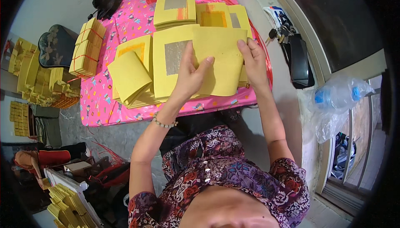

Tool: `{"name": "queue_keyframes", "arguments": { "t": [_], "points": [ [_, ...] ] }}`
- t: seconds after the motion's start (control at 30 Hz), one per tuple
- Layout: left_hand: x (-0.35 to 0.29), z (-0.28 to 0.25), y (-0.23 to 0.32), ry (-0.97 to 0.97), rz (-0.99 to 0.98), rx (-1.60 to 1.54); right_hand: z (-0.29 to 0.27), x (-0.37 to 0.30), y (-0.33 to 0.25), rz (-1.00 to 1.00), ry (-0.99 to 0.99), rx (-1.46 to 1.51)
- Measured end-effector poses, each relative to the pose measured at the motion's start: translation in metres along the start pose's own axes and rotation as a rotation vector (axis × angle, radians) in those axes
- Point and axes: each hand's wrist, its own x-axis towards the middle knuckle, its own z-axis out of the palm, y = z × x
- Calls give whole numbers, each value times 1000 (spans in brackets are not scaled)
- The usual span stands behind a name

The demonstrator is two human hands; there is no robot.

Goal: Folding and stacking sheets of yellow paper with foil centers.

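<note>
On the pink-covered table, a yellow stack lies partly behind a yellow sheet. The left hand touches the sheet's left side, thumb spread from fingers, its closure unclear; the right hand pinches the upper right edge.

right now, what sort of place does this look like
Probably a small paper-goods workshop, perhaps in a home: yellow paper stacks lie on a pink patterned cover, with a red-tied bundle at the left and more yellow piles at lower left.
</note>
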Motion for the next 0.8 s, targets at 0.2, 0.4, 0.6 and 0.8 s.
{"name": "queue_keyframes", "arguments": {
  "t": [0.2,0.4,0.6,0.8],
  "points": [
    [22,0,6,-59,-268,-39,-14,19,14,69,68,-72],
    [39,4,4,-34,-445,67,-34,26,19,163,62,-95],
    [47,-1,-6,-4,-469,88,-36,4,0,495,-140,-147],
    [56,-9,-40,-52,-530,124,-44,-3,10,452,-169,-215]
  ]
}}
